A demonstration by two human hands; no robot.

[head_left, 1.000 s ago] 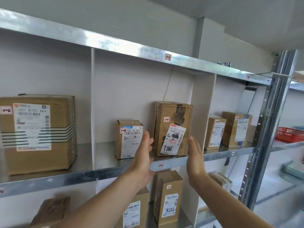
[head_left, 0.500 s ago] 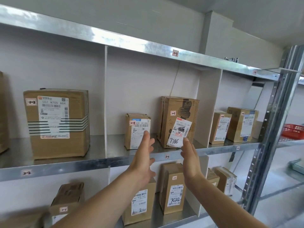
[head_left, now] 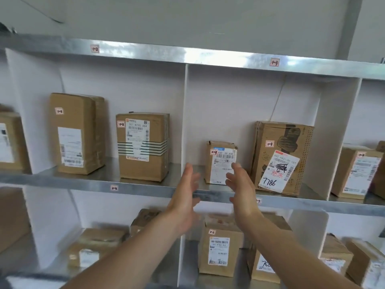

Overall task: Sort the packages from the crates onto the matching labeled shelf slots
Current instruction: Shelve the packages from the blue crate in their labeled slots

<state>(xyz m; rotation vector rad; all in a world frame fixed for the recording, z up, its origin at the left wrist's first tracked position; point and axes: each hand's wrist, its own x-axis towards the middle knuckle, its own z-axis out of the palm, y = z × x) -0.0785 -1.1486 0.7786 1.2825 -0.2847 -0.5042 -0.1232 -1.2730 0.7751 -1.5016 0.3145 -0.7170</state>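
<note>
**Empty hands raised before slot 1-3**

Head view: the left hand (head_left: 184,195) and the right hand (head_left: 239,190) are both raised with fingers straight and spread, palms turned toward each other, holding nothing. Just behind them the small box (head_left: 218,149) stands upright on the shelf (head_left: 145,183), in the compartment whose tag (head_left: 274,62) reads 1-3. The big box (head_left: 291,138), marked 7786, stands apart to its right.

The small box looks like light, stiff cardboard. A grip on its two bare side faces would probably suit it best, since the paper label on the front looks smoother.

The right hand's fingertips overlap the small box's front, so I cannot tell whether they touch it. The boxes on the lower shelf are blurred, with most labels unreadable. The boxes at both frame edges are cut off, and no crates are in view.
</note>
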